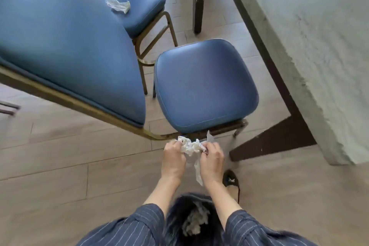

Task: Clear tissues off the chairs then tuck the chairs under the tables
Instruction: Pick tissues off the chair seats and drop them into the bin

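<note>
A crumpled white tissue (pixel 192 147) is gripped between my left hand (pixel 173 158) and my right hand (pixel 212 161), with a strip of it hanging down between my wrists. My hands are just in front of the near blue chair (pixel 203 84), whose seat is bare. Its backrest (pixel 60 38) fills the left of the view. A second blue chair (pixel 137 4) stands farther back with another crumpled tissue (pixel 118 5) on its seat.
A pale table top (pixel 311 46) with dark legs (pixel 273 144) runs along the right, close to the near chair. Another dark table leg (pixel 198 0) stands behind. A dark bag (pixel 191 219) holding tissues hangs in front of my body. The floor is wood.
</note>
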`<state>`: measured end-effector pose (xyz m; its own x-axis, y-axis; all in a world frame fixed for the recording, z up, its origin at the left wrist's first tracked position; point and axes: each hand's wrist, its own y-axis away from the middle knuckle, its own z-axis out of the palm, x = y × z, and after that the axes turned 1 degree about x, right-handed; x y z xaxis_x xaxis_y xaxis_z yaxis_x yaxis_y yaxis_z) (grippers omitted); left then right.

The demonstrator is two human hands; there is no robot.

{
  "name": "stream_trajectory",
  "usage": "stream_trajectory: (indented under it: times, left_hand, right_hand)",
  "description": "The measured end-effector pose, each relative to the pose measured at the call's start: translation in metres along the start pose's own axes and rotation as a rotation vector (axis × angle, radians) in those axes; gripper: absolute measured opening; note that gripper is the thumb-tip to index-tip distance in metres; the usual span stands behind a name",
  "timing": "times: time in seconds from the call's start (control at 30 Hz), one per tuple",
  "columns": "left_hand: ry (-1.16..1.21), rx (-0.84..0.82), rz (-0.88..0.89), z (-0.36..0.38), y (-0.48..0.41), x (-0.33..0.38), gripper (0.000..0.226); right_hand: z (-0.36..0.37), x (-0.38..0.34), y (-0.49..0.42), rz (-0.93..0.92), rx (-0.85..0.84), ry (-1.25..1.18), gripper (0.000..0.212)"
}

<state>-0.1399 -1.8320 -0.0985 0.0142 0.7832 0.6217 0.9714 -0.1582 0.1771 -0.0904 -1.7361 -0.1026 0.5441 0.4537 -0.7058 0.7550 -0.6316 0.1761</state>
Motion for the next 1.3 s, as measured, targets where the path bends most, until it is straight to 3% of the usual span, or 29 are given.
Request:
stream_trajectory:
  times: [0.2,0.37,0.5,0.63,0.73,0.87,0.97,1.3]
  left_hand:
    - [0.02,-0.255,-0.167,0.03,0.139,-0.066,0.024]
    - [0.015,-0.397,-0.231,0.083,0.184,-0.117,0.035]
    - [0.042,-0.604,-0.19,0.124,0.204,-0.158,0.044]
    - [0.085,-0.623,-0.15,0.129,0.225,-0.174,0.053]
    - [0.091,-0.529,-0.168,0.112,0.238,-0.168,0.051]
    - [0.066,-0.377,-0.237,0.062,0.234,-0.149,0.043]
    - [0.037,-0.324,-0.18,0.006,0.211,-0.134,0.043]
    - [-0.024,-0.092,-0.119,-0.205,0.057,-0.146,0.041]
  right_hand:
    - [0.009,0.072,0.127,0.223,-0.175,0.11,0.025]
    - [0.03,0.14,0.158,0.284,-0.328,0.104,0.021]
    - [0.057,0.181,0.168,0.356,-0.468,0.003,0.02]
    - [0.068,0.206,0.181,0.395,-0.526,0.071,0.036]
    - [0.055,0.206,0.195,0.404,-0.578,0.147,0.038]
    - [0.026,0.165,0.199,0.367,-0.567,0.181,0.027]
    - [0.019,0.108,0.185,0.287,-0.588,0.191,0.022]
    - [0.104,-0.169,0.134,-0.188,-0.634,0.096,0.026]
